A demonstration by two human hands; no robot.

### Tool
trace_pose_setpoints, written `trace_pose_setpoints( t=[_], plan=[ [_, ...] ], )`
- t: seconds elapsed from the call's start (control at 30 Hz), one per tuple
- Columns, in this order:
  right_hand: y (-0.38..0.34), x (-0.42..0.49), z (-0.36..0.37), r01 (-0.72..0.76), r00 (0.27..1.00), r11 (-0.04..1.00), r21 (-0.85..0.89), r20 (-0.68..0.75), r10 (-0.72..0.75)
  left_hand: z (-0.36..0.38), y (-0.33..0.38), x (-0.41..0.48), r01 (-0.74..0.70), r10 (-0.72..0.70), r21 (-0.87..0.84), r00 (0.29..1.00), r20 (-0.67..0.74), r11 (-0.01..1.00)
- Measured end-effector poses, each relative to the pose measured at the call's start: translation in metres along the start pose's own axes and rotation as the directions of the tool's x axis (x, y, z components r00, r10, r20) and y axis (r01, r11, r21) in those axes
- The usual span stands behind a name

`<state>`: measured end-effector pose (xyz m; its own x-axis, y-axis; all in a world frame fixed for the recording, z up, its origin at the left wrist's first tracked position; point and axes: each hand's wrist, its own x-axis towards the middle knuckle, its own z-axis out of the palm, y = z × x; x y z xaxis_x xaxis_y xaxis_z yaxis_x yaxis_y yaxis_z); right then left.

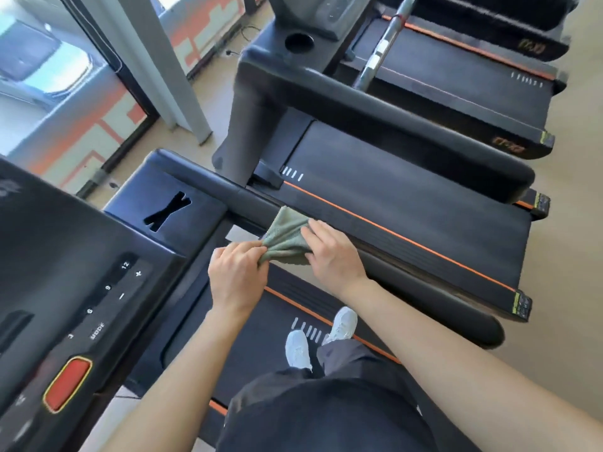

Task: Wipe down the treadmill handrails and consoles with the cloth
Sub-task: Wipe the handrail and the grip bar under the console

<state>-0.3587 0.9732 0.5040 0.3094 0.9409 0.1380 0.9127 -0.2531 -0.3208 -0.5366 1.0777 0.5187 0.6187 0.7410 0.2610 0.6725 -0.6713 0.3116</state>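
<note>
On handrail (pixel 251 203), both hands (pixel 236 275) (pixel 332 252) grip cloth (pixel 287 238)

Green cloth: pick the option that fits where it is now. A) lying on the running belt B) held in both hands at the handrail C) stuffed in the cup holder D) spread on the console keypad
B: the left hand and right hand each hold an end of the green cloth at the black handrail.

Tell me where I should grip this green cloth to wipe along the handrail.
Probably the spread part of the green cloth that lies draped over the handrail, taken from above with the palm down, as the right hand sits now. The end bunched in the left hand is gathered narrow, so it would offer little wiping surface.
</note>
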Motion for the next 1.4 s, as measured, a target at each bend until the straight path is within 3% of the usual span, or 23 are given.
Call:
trace_pose_setpoints(
  t=[0.23,0.37,0.5,0.63,0.7,1.0,1.13,1.4],
  plan=[
    [-0.038,0.041,0.027,0.361,0.927,0.924,-0.124,0.159,-0.34,-0.025,-0.04,-0.027,0.273,-0.297,0.145,0.938,0.181,0.951],
    [-0.05,0.044,0.032,0.471,0.874,0.882,-0.025,0.149,-0.463,-0.032,-0.044,-0.043,0.407,-0.415,0.085,0.899,0.141,0.909],
    [-0.048,0.045,0.032,0.505,0.857,0.863,-0.014,0.132,-0.499,-0.025,-0.035,-0.04,0.36,-0.358,-0.114,0.933,0.037,0.926],
    [-0.044,0.051,0.034,0.576,0.814,0.808,-0.123,0.174,-0.553,-0.004,-0.023,-0.021,0.368,-0.313,-0.126,0.893,0.322,0.921],
    [-0.039,0.052,0.032,0.603,0.797,0.777,-0.18,0.168,-0.58,0.005,-0.015,-0.016,0.351,-0.306,-0.052,0.873,0.379,0.935],
    [-0.038,0.044,0.036,0.612,0.789,0.79,-0.035,0.107,-0.606,0.005,-0.01,-0.055,0.333,-0.335,0.036,0.931,0.145,0.942],
    [-0.045,0.029,0.043,0.589,0.801,0.805,0.064,0.089,-0.593,0.002,-0.007,-0.076,0.37,-0.373,0.052,0.924,0.081,0.928],
    [-0.065,0.013,0.061,0.693,0.699,0.662,0.286,-0.041,-0.714,-0.011,-0.01,-0.122,0.476,-0.477,0.159,0.878,-0.036,0.865]
  ],
)
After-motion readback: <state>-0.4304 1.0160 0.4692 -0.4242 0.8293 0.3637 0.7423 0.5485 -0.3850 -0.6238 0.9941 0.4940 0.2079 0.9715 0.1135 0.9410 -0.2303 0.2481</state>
